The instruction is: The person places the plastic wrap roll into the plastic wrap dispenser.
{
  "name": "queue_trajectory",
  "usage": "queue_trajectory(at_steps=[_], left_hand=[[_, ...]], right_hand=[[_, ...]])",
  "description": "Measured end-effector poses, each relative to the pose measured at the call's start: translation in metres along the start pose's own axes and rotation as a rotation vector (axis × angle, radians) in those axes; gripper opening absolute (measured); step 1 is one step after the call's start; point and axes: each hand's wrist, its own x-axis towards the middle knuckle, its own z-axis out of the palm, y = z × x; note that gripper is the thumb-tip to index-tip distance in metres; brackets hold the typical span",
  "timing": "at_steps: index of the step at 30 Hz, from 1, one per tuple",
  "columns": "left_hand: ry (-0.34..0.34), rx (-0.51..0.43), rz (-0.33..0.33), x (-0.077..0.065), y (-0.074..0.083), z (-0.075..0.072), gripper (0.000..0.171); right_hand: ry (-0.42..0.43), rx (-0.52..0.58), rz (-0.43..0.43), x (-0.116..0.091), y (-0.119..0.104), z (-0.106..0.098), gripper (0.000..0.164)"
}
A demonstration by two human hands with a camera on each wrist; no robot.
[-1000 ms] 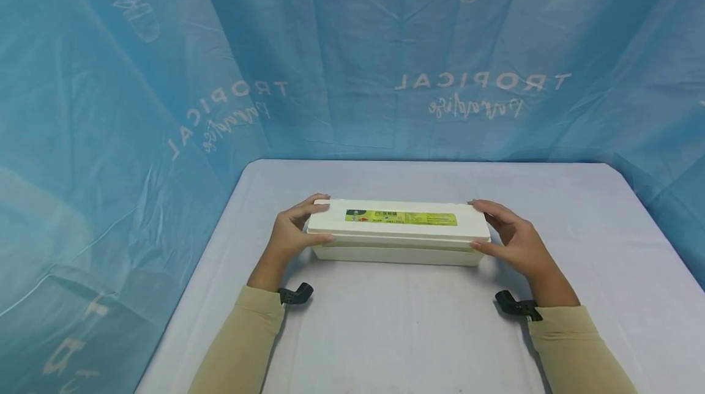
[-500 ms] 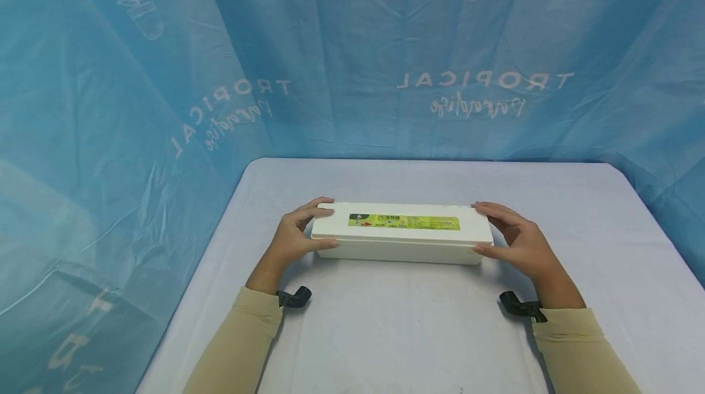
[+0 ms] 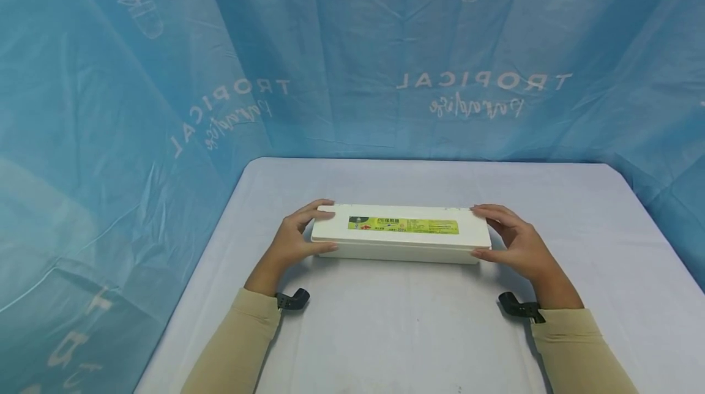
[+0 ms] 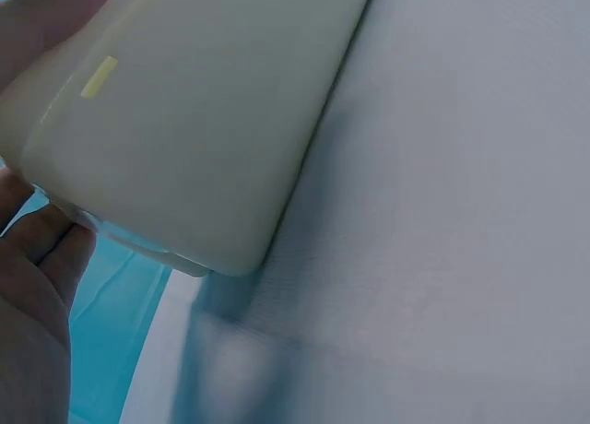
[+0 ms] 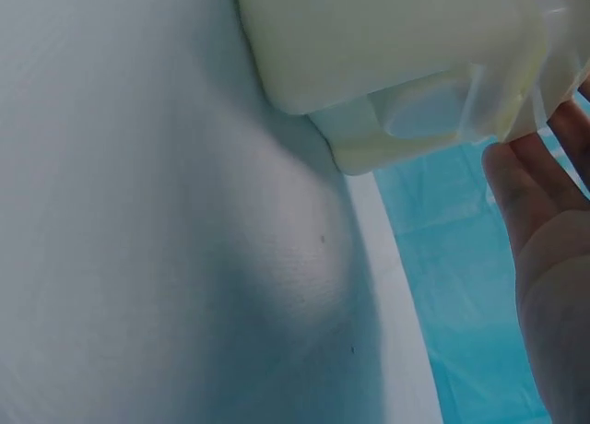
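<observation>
A long white cling film dispenser (image 3: 404,251) lies across the table in the head view, its lid (image 3: 333,229) down over the base. On top is a yellow-green label (image 3: 403,225) with printed characters. My left hand (image 3: 290,238) grips the left end, thumb along the front edge and fingers over the top and back. At the opposite end my right hand (image 3: 511,241) holds it the same way. In the right wrist view, the end wall of the dispenser (image 5: 369,37) shows a recess, with fingers (image 5: 525,180) up by the lid. The inside is hidden.
A white cloth covers the table (image 3: 396,333). Blue printed curtains (image 3: 352,57) hang behind it and along the sides. Each wrist wears a black camera mount (image 3: 294,300) just below the hand.
A second ago the lid sat raised, with a stepped gap along the front. My hands have pressed it down, and now it meets the base in a thin seam.
</observation>
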Motion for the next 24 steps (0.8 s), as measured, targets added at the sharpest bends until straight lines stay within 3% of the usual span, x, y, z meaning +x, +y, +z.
queue_trajectory(at_steps=[5,13,19,24], left_hand=[[0.001,-0.023,0.011,-0.003,-0.025,-0.001,0.072],[-0.017,-0.009,0.008,-0.005,0.0,-0.004,0.069],[-0.025,-0.031,-0.047,-0.002,0.004,-0.003,0.068],[-0.04,-0.035,-0.041,0.0,0.003,-0.004,0.068]], right_hand=[[-0.001,0.016,0.018,-0.001,0.003,0.001,0.09],[-0.01,0.017,0.057,-0.001,0.004,0.003,0.092],[-0.018,0.061,0.073,-0.002,0.005,0.001,0.091],[-0.033,0.07,0.103,-0.004,0.007,0.0,0.091]])
